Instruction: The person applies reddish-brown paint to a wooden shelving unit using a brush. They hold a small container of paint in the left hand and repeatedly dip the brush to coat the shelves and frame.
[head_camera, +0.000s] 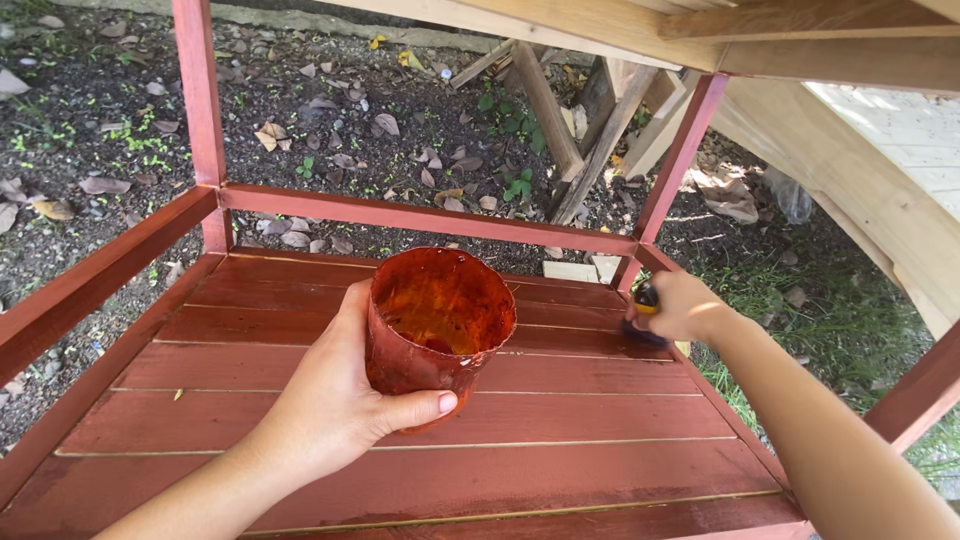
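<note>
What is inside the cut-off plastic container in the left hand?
The container, gripped by the left hand, shows reddish-brown stain coating its inner walls and a darker pool near the bottom. The near wall hides part of the bottom, so the depth is unclear.

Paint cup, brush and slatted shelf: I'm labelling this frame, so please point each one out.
paint cup (425, 365), head view, on its stained outer wall.
brush (647, 297), head view, on the handle showing above the right hand (680, 308).
slatted shelf (600, 410), head view, on a bare red slat.

Soft, shaded daylight, sharp throughout; harsh sun glare whitens the boards (915, 125) far beyond the right hand (680, 305), and edges bend slightly.
</note>
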